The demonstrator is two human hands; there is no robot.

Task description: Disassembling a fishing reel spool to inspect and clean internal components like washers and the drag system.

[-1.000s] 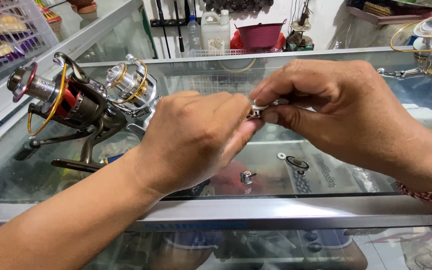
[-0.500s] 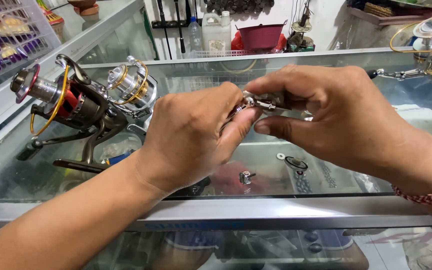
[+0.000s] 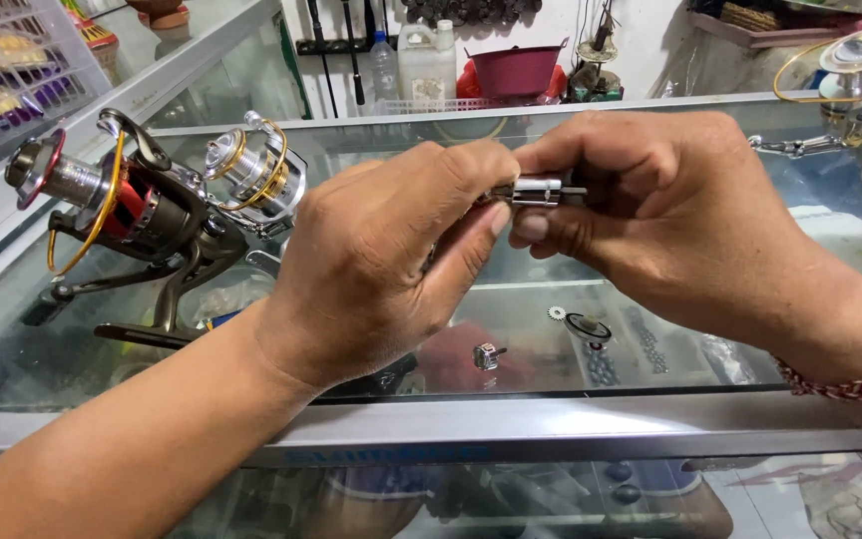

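Metal part mostly hidden by fingers — shape unclear.

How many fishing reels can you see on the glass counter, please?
3: a dark reel far left, a silver and gold reel behind it, another reel far right. The hands may hide more.

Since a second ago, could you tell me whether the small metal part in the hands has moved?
Yes. The small metal part has risen slightly, farther above the loose screw piece on the glass counter, held between the left hand and right hand.
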